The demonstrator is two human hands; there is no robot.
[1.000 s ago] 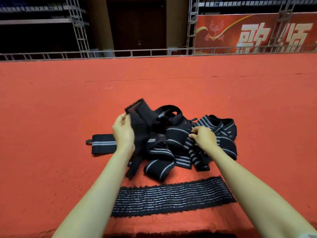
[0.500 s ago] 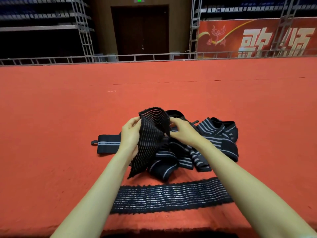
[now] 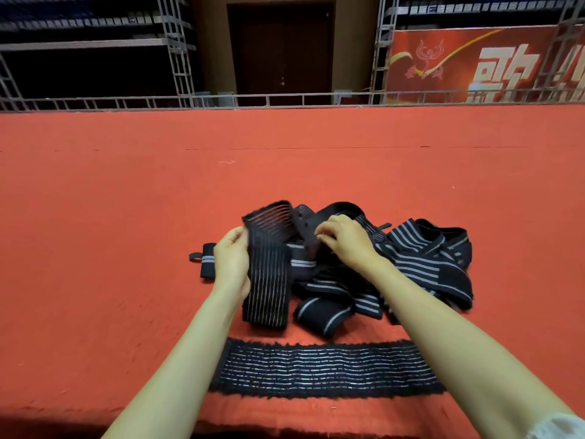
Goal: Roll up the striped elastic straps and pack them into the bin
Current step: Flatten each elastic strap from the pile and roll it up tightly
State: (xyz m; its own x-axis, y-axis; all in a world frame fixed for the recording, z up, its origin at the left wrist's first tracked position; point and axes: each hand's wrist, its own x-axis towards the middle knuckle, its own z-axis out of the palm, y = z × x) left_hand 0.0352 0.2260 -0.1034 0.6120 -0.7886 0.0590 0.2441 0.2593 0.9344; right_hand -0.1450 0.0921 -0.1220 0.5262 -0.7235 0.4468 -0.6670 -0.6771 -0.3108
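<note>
Hanging between two hands, one fine-striped elastic strap (image 3: 269, 280) is held up just above the red carpet (image 3: 126, 217). It folds over at the top, and its long part drops down in front of the left hand (image 3: 232, 261), whose fingers and thumb curl round its edge. The right hand (image 3: 345, 242), fingers bent, pinches the dark plain end that appears to belong to the same strap, just right of the fold. A second fine-striped strap (image 3: 323, 369) lies flat and stretched crosswise on the carpet, nearest the person and apart from the held one. Behind and to the right of the hands sits one tangled pile (image 3: 421, 258) of broader-striped straps; how many it holds cannot be told. One loop-ended strap (image 3: 207, 259) sticks out flat on the carpet, just left of the left hand. Beyond the carpet stand a metal railing (image 3: 285, 99), one dark door (image 3: 281, 49) and one red banner (image 3: 474, 64).
</note>
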